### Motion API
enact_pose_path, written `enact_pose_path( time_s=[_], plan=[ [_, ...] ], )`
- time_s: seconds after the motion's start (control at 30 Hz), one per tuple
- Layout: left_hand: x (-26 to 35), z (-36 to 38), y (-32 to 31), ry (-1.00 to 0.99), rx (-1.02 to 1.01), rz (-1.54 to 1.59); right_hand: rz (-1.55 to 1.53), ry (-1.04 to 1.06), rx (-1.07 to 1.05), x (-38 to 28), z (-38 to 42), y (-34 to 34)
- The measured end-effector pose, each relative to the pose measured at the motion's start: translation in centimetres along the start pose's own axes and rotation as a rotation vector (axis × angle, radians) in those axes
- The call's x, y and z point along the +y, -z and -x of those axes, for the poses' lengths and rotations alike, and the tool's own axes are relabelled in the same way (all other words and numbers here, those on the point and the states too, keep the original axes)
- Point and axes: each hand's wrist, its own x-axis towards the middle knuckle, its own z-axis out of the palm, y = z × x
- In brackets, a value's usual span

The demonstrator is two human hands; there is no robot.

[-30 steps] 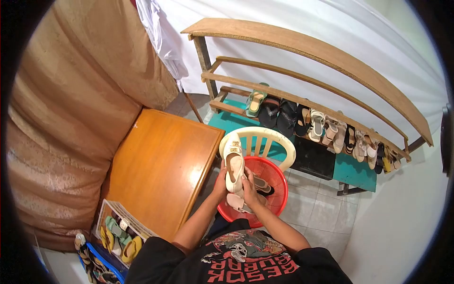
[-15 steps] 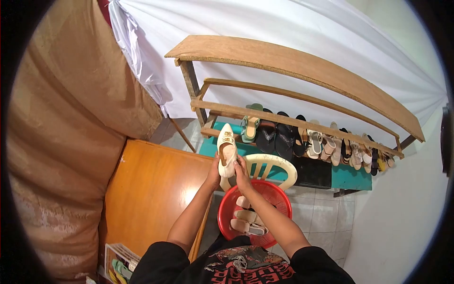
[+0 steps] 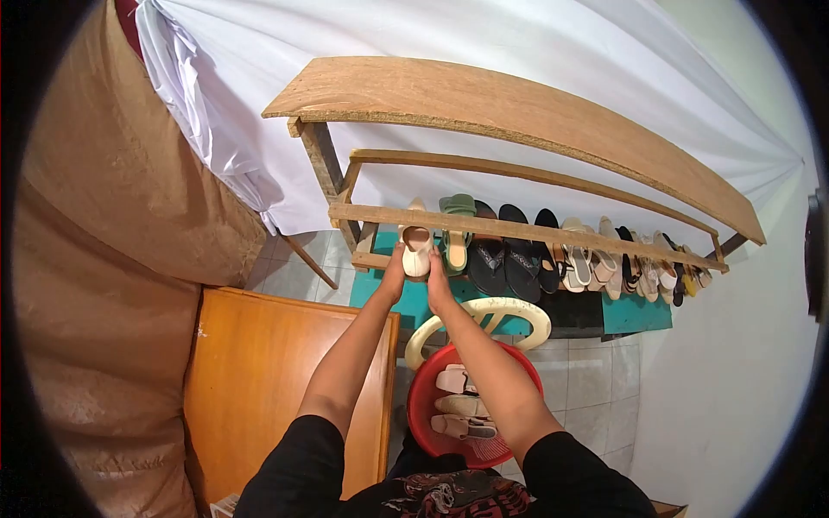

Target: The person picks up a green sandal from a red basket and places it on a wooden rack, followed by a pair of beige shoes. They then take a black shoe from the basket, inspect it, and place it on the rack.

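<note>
A cream pointed flat shoe point(image 3: 418, 262) is held between my two hands at the left end of the lower rack. Its toe passes behind the front wooden rail. My left hand point(image 3: 395, 274) grips the heel end from the left, while my right hand point(image 3: 438, 278) presses on it from the right. Just right of the shoe stand green sandals point(image 3: 456, 250) with a wide strap. Black flip-flops point(image 3: 488, 263) come after them in the row.
Several more shoes point(image 3: 596, 263) line the wooden rack point(image 3: 518, 104) to the right. Nearer me, a red basket point(image 3: 419, 414) holds several light shoes, beside a cream plastic chair point(image 3: 540, 324). An orange-brown wooden table point(image 3: 276, 380) stands left. White cloth hangs behind the rack.
Both hands have carried the cream shoe forward, away from me, from above the chair to the left end of the rack. Its toe now lies beyond the front rail.
</note>
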Motion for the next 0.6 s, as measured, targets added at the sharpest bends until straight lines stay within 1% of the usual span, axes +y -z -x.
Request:
enact_pose_path(
  time_s=[0.03,0.1,0.13,0.2,0.23,0.3,0.43,0.5,0.53,0.57,0.6],
  plan=[
    [-0.3,-0.8,0.2,0.007,-0.005,0.0,0.0,-0.001,0.009,0.1,-0.7,-0.1],
    [-1.0,-2.4,0.7,-0.043,-0.037,0.032,0.035,0.094,-0.008,0.4,-1.9,-0.2],
    [-1.4,-3.3,1.0,-0.04,-0.042,0.034,0.037,0.095,-0.002,0.7,-2.3,-0.3],
    [-1.7,-4.7,1.6,-0.033,-0.082,0.032,0.023,0.043,0.148,1.2,-3.0,-0.7],
    [-1.7,-5.2,1.8,-0.031,-0.086,0.033,0.025,0.044,0.151,1.2,-3.2,-0.8],
    [-1.9,-5.9,2.2,0.038,-0.127,-0.064,-0.002,-0.023,0.195,1.6,-3.5,-0.9],
    [-2.6,-6.6,2.7,0.09,-0.155,0.003,0.001,-0.012,0.21,2.5,-3.7,-0.8],
    [-3.3,-7.4,2.8,-0.026,-0.134,-0.108,-0.129,-0.038,0.213,2.7,-3.7,-0.5],
    [-4.8,-8.4,3.1,-0.026,-0.131,-0.104,-0.124,-0.04,0.211,3.1,-3.8,-0.2],
    [-6.2,-9.5,3.4,-0.059,-0.07,-0.184,-0.11,-0.033,0.231,3.4,-4.0,0.0],
    [-6.0,-9.3,3.4,-0.091,-0.009,-0.267,-0.098,-0.025,0.251,3.1,-3.7,-0.4]
  ],
)
